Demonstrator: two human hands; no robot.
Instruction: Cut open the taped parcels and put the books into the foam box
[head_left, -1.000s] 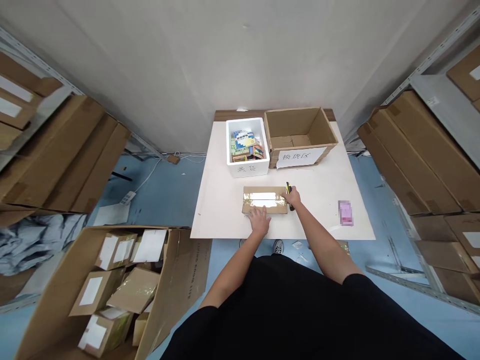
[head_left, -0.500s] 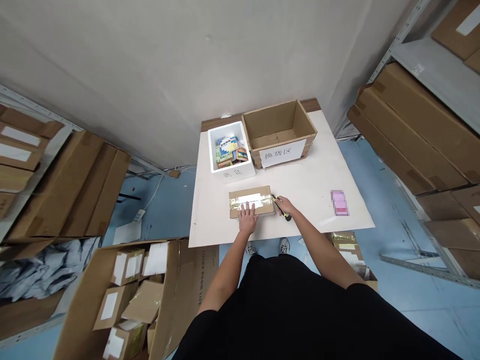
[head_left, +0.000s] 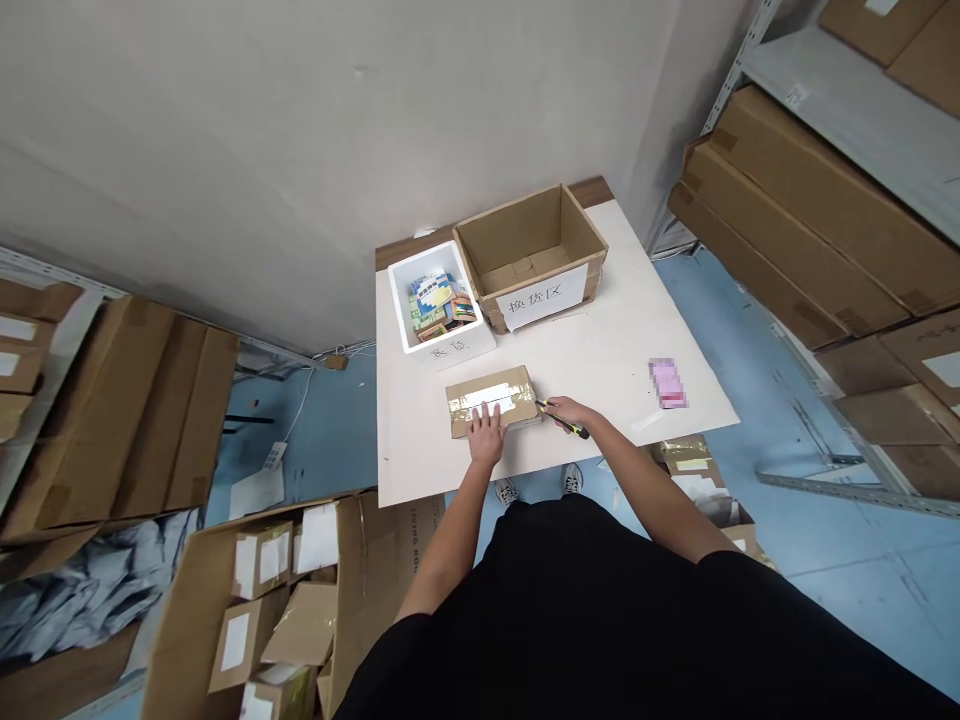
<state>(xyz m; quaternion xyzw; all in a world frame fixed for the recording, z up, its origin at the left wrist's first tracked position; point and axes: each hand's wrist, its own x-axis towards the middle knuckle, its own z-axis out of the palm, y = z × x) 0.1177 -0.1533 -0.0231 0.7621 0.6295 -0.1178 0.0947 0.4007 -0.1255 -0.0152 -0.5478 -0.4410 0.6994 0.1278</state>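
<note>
Parcel (head_left: 491, 397), taped brown card: where is it?
– On the white table (head_left: 600, 340), near its front edge, just before the white foam box (head_left: 450, 350) and the open carton (head_left: 592, 262).
– And the hands?
– Left hand (head_left: 486, 436) stays flat on the near edge, grip spread wide, holding nothing. Right hand (head_left: 568, 411) has its grip closed round a yellow utility knife (head_left: 574, 429), drawn back from the far corner to beside the right end.
– Anything in the way?
– Only a pink item (head_left: 667, 383), well apart.
</note>
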